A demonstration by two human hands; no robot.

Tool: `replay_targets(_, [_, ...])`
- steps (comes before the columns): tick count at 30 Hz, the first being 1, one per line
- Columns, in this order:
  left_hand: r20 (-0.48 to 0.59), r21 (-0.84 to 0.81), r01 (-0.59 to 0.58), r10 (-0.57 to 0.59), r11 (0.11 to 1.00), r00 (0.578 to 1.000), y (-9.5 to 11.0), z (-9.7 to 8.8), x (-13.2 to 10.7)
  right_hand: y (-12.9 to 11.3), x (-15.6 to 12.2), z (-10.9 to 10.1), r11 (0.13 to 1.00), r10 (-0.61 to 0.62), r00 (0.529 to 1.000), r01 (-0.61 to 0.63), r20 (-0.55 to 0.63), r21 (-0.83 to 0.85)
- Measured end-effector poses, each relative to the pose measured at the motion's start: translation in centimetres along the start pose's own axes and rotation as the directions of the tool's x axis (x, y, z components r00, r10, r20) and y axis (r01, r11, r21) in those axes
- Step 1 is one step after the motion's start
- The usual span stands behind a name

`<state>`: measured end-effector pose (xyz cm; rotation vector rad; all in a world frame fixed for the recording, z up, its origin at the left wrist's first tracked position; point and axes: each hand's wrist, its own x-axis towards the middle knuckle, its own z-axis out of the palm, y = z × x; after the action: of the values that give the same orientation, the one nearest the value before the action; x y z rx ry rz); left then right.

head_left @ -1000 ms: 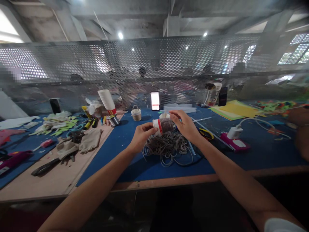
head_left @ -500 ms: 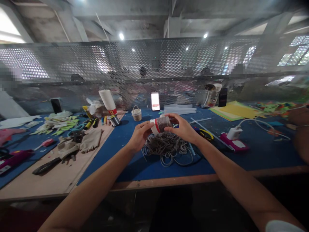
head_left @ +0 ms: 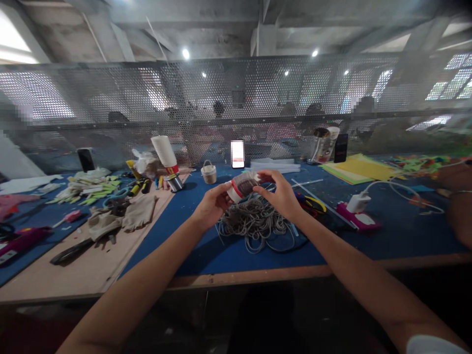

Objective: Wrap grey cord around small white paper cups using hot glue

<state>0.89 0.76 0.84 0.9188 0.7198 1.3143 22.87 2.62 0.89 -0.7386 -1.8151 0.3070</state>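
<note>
A white paper cup with a red band and grey cord wound round it is held tilted in the air between my hands. My left hand grips the cup's rim end, thumb on top and fingers curled underneath. At the other end, my right hand pinches with thumb and fingertips at the cup or its cord; which of the two is too small to tell. A loose heap of grey cord lies on the blue table mat just below the cup.
Behind my hands stand a small cord-wrapped basket and a lit phone. Stacked paper cups, gloves and scissors are to the left. On the right are coloured paper, a power strip and another person's arm.
The cup has turned and tilted, showing more of its cord-wound side. My right hand has shifted slightly right, its fingers changing position, while my left keeps hold.
</note>
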Motion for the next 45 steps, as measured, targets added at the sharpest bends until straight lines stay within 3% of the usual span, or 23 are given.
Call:
replay_targets(7, [0.008,0.028,0.014,-0.014,0.999,1.000,-0.4,0.0,-0.1,-0.7,-0.3,0.1,0.952,-0.174,0.984,0.157,-0.042,-0.263])
replay_targets(17, [0.054,-0.056,0.027,-0.024,0.998,0.998,-0.2,0.4,-0.5,-2.0,-0.6,0.2,0.927,-0.247,0.969,0.234,-0.007,-0.295])
replay_targets(23, [0.090,-0.025,-0.016,0.018,1.000,0.996,-0.4,0.1,-0.4,-2.5,-0.6,0.0,0.967,-0.194,0.981,0.192,0.006,-0.166])
replay_targets(30, [0.067,0.030,-0.068,0.066,0.997,0.996,-0.9,0.0,-0.1,-2.4,-0.6,0.0,0.997,-0.058,0.998,0.057,-0.036,-0.047])
replay_targets(36, [0.083,0.077,-0.095,0.089,0.992,0.993,-1.1,0.5,-0.3,-2.5,-0.4,0.0,1.000,0.015,1.000,-0.015,0.006,0.027])
replay_targets(45, [0.029,0.074,-0.059,0.057,0.996,0.998,-1.2,0.1,-0.2,-2.0,-0.2,0.1,0.997,-0.038,0.999,0.040,0.034,-0.068])
